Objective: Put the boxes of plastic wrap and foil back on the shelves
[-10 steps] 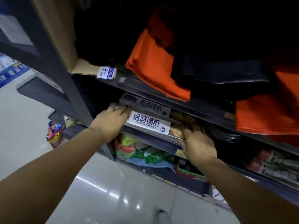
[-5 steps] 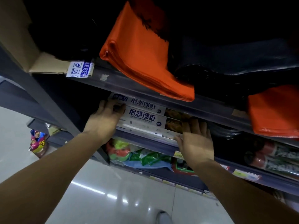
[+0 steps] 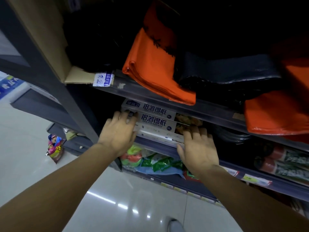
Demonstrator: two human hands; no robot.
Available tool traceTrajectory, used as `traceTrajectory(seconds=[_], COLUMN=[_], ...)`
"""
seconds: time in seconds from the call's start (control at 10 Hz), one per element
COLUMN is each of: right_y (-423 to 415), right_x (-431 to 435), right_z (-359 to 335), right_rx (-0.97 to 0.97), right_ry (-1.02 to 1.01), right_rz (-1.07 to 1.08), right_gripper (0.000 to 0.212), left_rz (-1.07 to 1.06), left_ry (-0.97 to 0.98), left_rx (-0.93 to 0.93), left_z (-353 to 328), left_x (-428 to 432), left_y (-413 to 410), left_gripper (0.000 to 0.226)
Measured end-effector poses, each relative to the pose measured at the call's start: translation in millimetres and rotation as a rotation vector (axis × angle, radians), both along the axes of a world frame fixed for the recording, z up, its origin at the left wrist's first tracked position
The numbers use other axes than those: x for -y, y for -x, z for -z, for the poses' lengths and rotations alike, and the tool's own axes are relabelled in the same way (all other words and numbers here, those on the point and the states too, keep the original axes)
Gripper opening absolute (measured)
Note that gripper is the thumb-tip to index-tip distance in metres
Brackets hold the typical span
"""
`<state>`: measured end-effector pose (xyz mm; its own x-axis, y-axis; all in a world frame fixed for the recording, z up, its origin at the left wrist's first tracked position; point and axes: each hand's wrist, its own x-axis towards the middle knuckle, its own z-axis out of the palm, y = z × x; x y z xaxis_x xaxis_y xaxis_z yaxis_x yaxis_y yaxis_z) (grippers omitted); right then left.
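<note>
A dark metal shelving unit (image 3: 197,107) fills the view from twelve o'clock round to four o'clock, over a pale glossy floor (image 3: 30,148) that spreads from six to nine o'clock. On the upper shelf lie folded orange bags (image 3: 155,71) with a black bundle (image 3: 225,71) at their three o'clock side, and a brown cardboard box (image 3: 50,39) stands at ten o'clock. On the shelf below, two foil boxes are stacked flat near the centre: the upper foil box (image 3: 155,110) sits on the lower foil box (image 3: 157,125). The left hand (image 3: 119,131) lies flat with fingers spread against the nine o'clock end of the lower one. The right hand (image 3: 199,148), open and fingers spread, presses its three o'clock end at the shelf lip. Green packets (image 3: 158,163) lie on the next shelf down, at six o'clock from the boxes.
</note>
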<state>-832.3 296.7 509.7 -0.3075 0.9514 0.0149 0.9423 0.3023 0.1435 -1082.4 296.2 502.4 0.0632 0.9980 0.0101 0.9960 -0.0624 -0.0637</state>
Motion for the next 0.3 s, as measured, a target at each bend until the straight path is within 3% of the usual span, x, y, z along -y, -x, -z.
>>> traceTrajectory(seconds=[0.3], right_y=[24], right_x=[62], right_z=[-99], right_rx=[0.012], right_ry=[0.151], right_rz=[-0.064], right_gripper=[0.086], left_rz=[-0.143], left_ry=[0.19], left_rx=[-0.081], left_z=[-110], left_x=[91], left_y=[-25], left_gripper=[0.103])
